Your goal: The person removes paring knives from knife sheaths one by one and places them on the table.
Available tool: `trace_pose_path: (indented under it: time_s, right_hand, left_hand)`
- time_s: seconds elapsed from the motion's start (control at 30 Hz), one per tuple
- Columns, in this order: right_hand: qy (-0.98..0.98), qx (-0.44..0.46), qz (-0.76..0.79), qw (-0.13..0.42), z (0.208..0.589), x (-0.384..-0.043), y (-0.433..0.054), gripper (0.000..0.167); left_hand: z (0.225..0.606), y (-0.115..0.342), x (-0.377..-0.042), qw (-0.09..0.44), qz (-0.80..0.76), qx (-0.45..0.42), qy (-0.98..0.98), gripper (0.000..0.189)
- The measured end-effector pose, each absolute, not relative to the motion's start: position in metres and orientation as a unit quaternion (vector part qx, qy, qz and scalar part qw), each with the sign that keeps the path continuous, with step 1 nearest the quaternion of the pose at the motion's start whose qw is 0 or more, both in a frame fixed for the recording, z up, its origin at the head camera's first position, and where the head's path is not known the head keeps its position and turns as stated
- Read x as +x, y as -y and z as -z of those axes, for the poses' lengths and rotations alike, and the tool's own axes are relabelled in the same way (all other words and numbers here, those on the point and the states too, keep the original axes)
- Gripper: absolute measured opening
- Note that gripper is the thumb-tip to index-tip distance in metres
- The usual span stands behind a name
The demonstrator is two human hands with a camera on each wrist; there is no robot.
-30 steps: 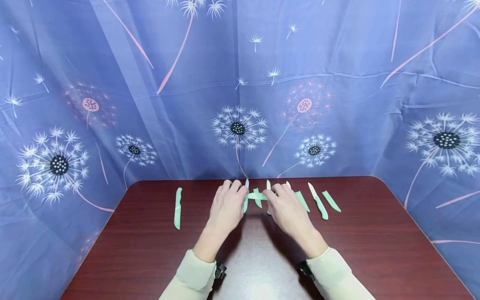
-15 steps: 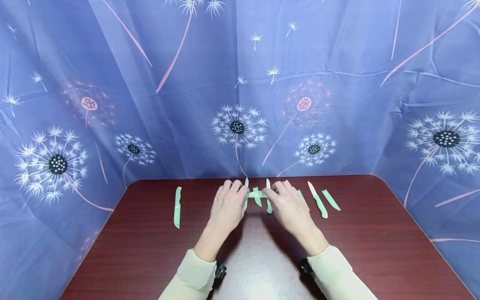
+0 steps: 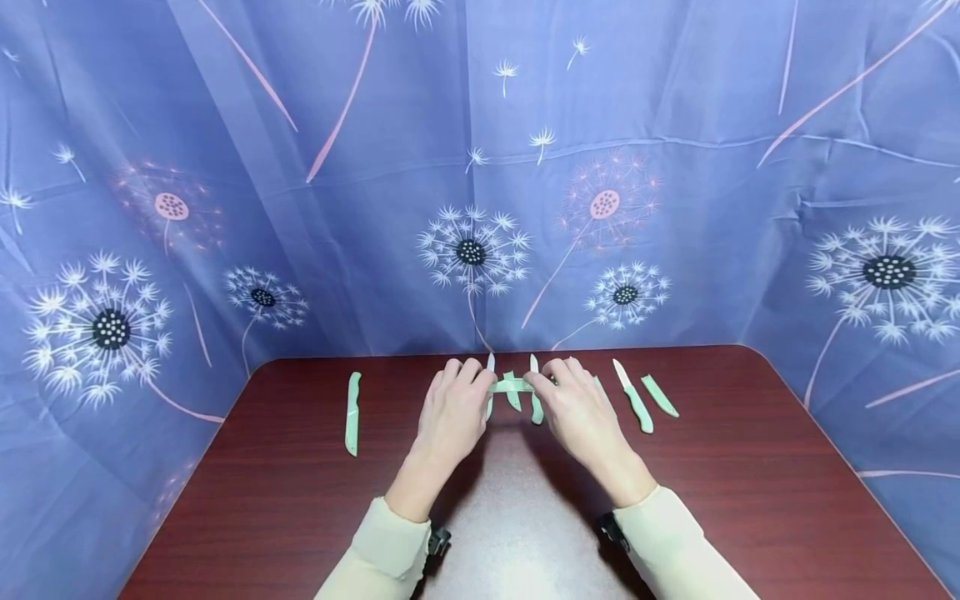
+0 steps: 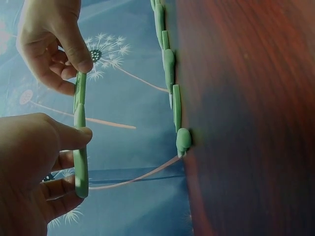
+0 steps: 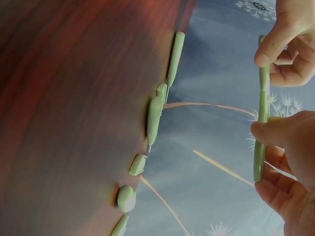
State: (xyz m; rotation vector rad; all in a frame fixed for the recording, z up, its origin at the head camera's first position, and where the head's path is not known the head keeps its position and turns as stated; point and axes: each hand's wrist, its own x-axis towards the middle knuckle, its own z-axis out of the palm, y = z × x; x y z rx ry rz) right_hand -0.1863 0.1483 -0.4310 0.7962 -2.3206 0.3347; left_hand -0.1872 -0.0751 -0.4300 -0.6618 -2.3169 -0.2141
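In the head view both hands hold one mint-green paring knife [image 3: 512,386] level above the far part of the table. My left hand [image 3: 453,408] pinches its handle [image 4: 80,162] between thumb and fingers. My right hand [image 3: 581,408] grips the green sheath [image 5: 261,147] at the other end. Handle and sheath meet end to end, with no blade showing between them. Below, an unsheathed knife [image 3: 537,408], a loose sheath [image 3: 513,398] and another bare knife [image 3: 491,364] lie on the table, partly covered by the hands.
A sheathed green knife [image 3: 352,414] lies alone at the left of the dark red table [image 3: 285,517]. Toward the right are an unsheathed knife [image 3: 633,398] and a loose sheath [image 3: 660,396]. A blue dandelion-print curtain [image 3: 375,250] hangs behind the table's far edge.
My right hand has shifted slightly, uncovering more of the bare knife's handle under it. Both hands keep their grip on the knife and sheath. The head view has drifted a little.
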Motion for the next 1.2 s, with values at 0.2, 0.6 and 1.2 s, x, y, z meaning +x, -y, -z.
trace_pose_path:
  time_s: [0.2,0.6,1.2]
  right_hand:
    - [0.886,0.306,-0.129,0.323,0.4298,-0.187,-0.1493,0.04]
    - [0.885,0.308,-0.136,0.323,0.4264,-0.1865,-0.1495,0.035]
    - [0.883,0.311,-0.139,0.322,0.4268,-0.1871,-0.1494,0.034]
  left_hand:
    - [0.4285,0.0766,-0.1879,0.35,0.083,-0.256,0.897,0.015]
    - [0.4271,0.0777,-0.1879,0.352,0.083,-0.254,0.897,0.016]
    - [0.4244,0.0789,-0.186,0.333,0.088,-0.25,0.905,0.017]
